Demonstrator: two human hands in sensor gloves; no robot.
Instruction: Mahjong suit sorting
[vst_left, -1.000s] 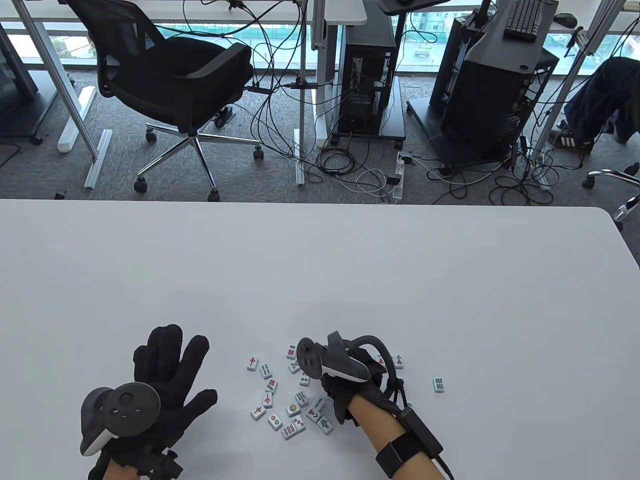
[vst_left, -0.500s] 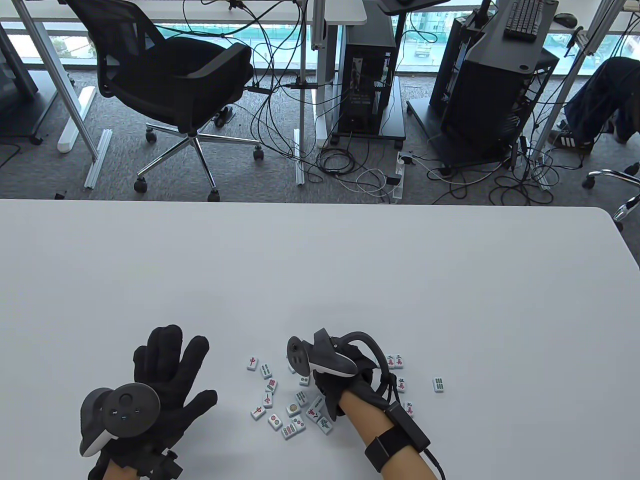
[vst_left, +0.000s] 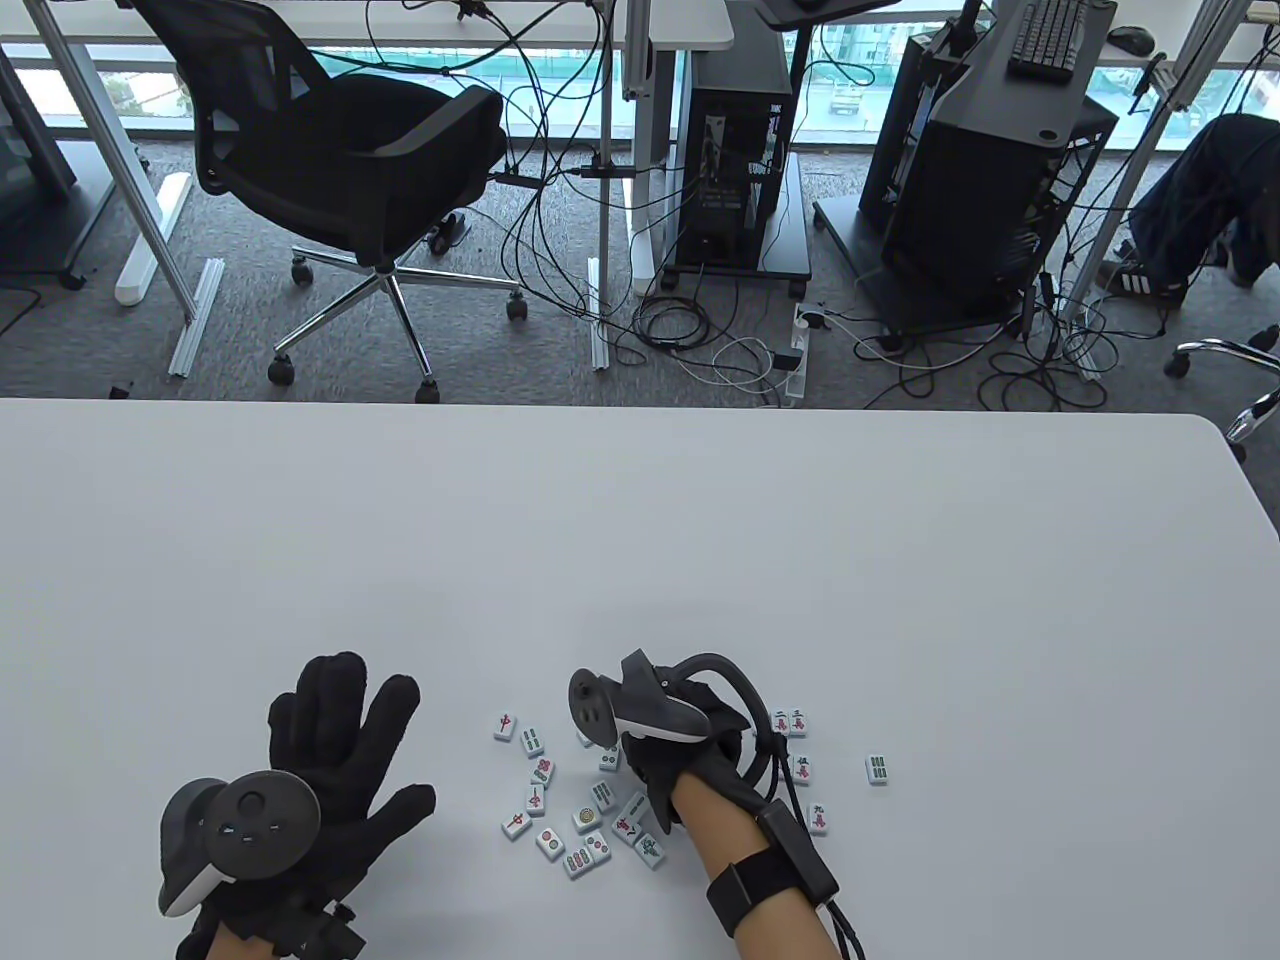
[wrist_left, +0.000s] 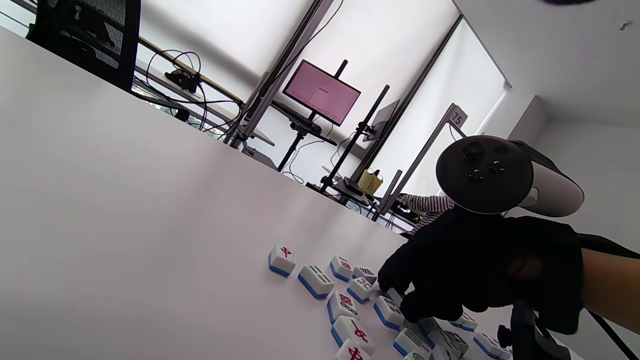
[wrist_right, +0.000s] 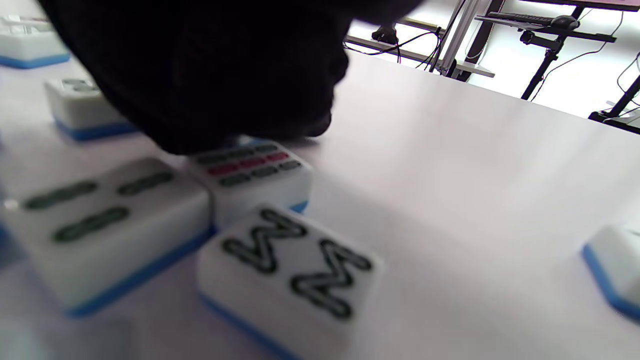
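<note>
Several white, blue-backed mahjong tiles (vst_left: 585, 815) lie face up in a loose cluster near the table's front edge. My left hand (vst_left: 340, 740) lies flat on the table left of them, fingers spread, holding nothing. My right hand (vst_left: 690, 750) hovers over the cluster's far side, with its tracker hiding the fingers in the table view. In the left wrist view the right hand (wrist_left: 450, 270) curls down, thumb and finger pinching a tile. In the right wrist view its fingertips (wrist_right: 225, 100) sit on a bamboo tile (wrist_right: 250, 175) with green and red bars.
A lone bamboo tile (vst_left: 877, 768) lies apart on the right, and a red-character tile (vst_left: 506, 727) sits at the cluster's left edge. Character tiles (vst_left: 800, 770) lie beside my right wrist. Beyond the white table (vst_left: 640, 520) stand an office chair (vst_left: 340, 150) and computer carts.
My right hand has shifted left across the cluster, uncovering the character tiles on its right. The left hand has stayed where it was.
</note>
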